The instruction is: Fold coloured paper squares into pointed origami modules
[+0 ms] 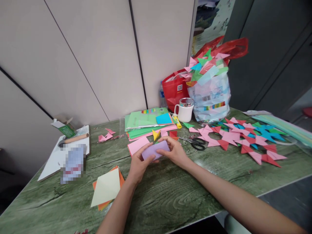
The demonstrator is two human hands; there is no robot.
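Note:
A purple sheet of paper, folded into a strip, is held just above the table between both hands. My left hand grips its left end, thumb in front and fingers behind. On the right end, my right hand is closed the same way. Behind the hands lie a pink paper stack, a yellow folded piece and scissors with black handles. A pile of cream and orange paper squares rests on the table, left of my left forearm.
Pink, red, green and blue folded pieces spread over the right side. At the back stand a white mug, a red bag and a stuffed plastic bag. A white board lies left.

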